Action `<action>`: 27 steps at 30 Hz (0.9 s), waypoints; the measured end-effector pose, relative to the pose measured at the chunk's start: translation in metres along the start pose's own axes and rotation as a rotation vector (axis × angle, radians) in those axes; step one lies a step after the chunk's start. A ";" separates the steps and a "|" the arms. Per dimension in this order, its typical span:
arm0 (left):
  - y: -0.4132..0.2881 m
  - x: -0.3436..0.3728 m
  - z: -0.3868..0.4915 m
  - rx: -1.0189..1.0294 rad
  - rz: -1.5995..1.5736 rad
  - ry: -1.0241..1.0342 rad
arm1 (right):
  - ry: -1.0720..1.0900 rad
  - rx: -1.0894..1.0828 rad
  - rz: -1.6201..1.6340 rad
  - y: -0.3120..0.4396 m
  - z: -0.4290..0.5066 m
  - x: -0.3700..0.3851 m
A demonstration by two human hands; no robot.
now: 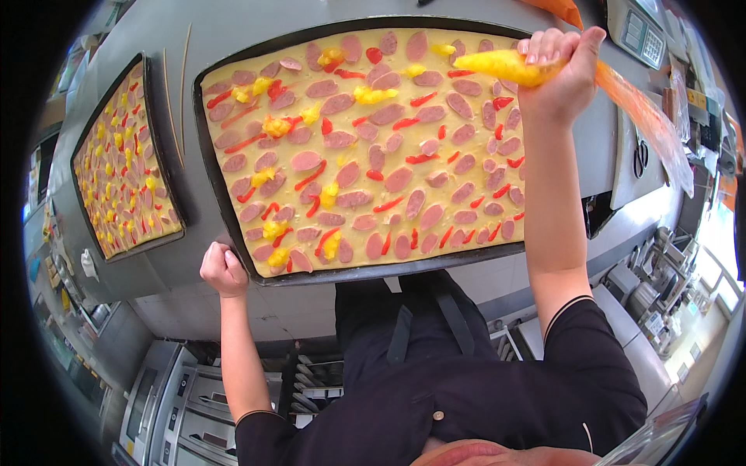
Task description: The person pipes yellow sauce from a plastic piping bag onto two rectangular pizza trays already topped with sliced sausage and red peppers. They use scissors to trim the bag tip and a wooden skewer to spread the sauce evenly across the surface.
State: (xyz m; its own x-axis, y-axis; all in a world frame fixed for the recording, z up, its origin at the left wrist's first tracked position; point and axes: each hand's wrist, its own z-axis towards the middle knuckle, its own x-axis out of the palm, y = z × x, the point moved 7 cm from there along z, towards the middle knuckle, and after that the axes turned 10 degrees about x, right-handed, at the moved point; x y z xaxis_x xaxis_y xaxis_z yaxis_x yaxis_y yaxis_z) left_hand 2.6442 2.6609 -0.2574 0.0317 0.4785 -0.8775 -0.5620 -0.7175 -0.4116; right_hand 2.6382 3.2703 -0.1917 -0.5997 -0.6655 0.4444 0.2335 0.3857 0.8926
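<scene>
My right hand [553, 76] is closed around a clear piping bag [501, 65] of yellow, chunky filling, its tip over the upper right of a large baking tray [373, 270]. The bag's loose end trails down to the right. In the tray lies a sheet of pale dough [349, 140] with sausage slices [398, 179], red sauce strips [389, 204] and yellow dabs [276, 126], most of them at the left and top. My left hand [225, 270] is a fist holding nothing visible, close beside the tray's lower left corner.
A second topped tray [125, 163] lies at the left. Two thin sticks [175, 99] are between the trays. On the right are a digital scale [635, 36], an orange bag [559, 10] and black-handled scissors [640, 158]. A crumpled white scrap [88, 263] sits near the left table edge.
</scene>
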 end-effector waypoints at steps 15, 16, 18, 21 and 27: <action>-0.001 0.001 -0.001 0.019 0.010 0.004 | -0.042 0.148 -0.109 -0.030 -0.074 0.004; 0.000 0.001 -0.001 0.018 0.011 0.008 | -0.040 0.122 -0.119 -0.024 -0.076 0.001; 0.000 0.000 -0.002 0.016 0.020 0.011 | -0.068 0.083 -0.133 -0.014 -0.084 -0.003; 0.000 0.000 -0.001 0.028 0.027 0.007 | 0.026 0.116 -0.068 -0.006 -0.105 0.002; 0.000 -0.001 -0.001 0.049 0.017 0.001 | 0.003 0.258 -0.094 -0.039 -0.138 0.009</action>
State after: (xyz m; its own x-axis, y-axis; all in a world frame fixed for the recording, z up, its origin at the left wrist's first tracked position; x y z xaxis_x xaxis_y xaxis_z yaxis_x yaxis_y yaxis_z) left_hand 2.6453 2.6604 -0.2569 0.0220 0.4659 -0.8846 -0.6026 -0.6999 -0.3835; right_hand 2.7291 3.1607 -0.2117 -0.6069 -0.7083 0.3607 -0.0268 0.4718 0.8813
